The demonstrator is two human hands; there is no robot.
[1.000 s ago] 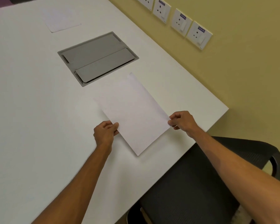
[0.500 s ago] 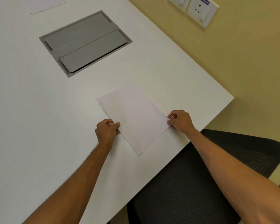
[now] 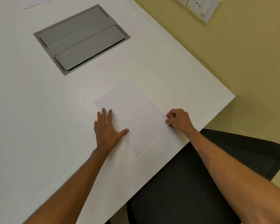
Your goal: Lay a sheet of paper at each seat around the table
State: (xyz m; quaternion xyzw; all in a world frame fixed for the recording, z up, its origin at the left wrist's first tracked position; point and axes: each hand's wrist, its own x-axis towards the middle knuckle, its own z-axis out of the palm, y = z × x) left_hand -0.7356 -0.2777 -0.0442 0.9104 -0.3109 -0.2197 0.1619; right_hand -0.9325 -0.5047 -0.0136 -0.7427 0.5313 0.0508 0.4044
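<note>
One sheet (image 3: 132, 113) lies on the white table (image 3: 38, 110).

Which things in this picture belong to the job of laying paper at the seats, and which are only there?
Part of the job:
- white paper sheet lying on the white table
- left hand, flat on the sheet
- right hand, pinching its edge
- black mesh chair
- second paper sheet, far edge

Only there:
- grey metal cable hatch
- white wall sockets
</note>
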